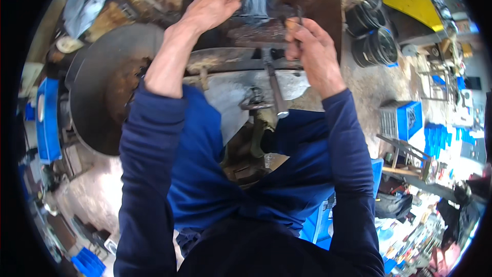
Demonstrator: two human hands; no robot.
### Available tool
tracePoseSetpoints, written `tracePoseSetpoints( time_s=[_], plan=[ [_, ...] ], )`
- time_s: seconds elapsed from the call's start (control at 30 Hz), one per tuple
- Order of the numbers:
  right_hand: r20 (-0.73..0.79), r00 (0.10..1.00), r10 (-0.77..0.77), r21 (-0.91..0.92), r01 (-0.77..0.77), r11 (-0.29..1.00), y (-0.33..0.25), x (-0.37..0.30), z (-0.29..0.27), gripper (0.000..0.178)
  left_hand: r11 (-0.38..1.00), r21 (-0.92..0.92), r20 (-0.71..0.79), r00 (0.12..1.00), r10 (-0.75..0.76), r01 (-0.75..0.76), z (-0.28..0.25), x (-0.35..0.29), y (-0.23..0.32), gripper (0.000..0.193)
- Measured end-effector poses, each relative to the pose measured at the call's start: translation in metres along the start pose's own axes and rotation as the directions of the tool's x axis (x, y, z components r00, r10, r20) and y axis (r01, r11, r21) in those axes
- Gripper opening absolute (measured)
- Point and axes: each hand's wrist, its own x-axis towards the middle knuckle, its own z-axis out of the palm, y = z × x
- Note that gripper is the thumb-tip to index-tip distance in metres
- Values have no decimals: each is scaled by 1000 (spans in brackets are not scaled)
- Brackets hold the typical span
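My left hand is over the brown work surface, fingers curled and pressed together; what they pinch, if anything, is too small to make out. Just right of its fingertips lies a crumpled grey-blue bundle, with a thin dark strip along its near edge. My right hand has its fingers wrapped round a slim dark rod-like tool; a tan piece shows at the fingertips. Between my hands and my knees, a long-handled tool lies across the bench's near edge, its pale end toward me. Beside it is a dark metal fitting.
A large round dark metal pan stands close by my left arm. Black round containers and a yellow panel are at the far right. Blue crates stand farther right, and a blue bin at far left.
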Motion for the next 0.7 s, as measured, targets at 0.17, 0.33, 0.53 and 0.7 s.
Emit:
tracePoseSetpoints(
  time_s=[0.17,0.33,0.53,0.7],
  plan=[
    [-53,999,-2,-492,-25,870,10,-38,6,18,999,20,-31,999,-29,30,-7,-2,13,25],
    [560,776,-290,-713,630,309,27,-64,-4,26,986,-20,-114,980,-165,164,-8,-5,33,24],
    [500,825,-264,-706,565,427,26,-74,5,32,969,-146,-120,969,-217,199,-23,-17,54,24],
    [213,911,-353,-560,409,720,21,-51,16,34,969,-203,-242,952,-189,140,-22,-6,76,24]
  ],
)
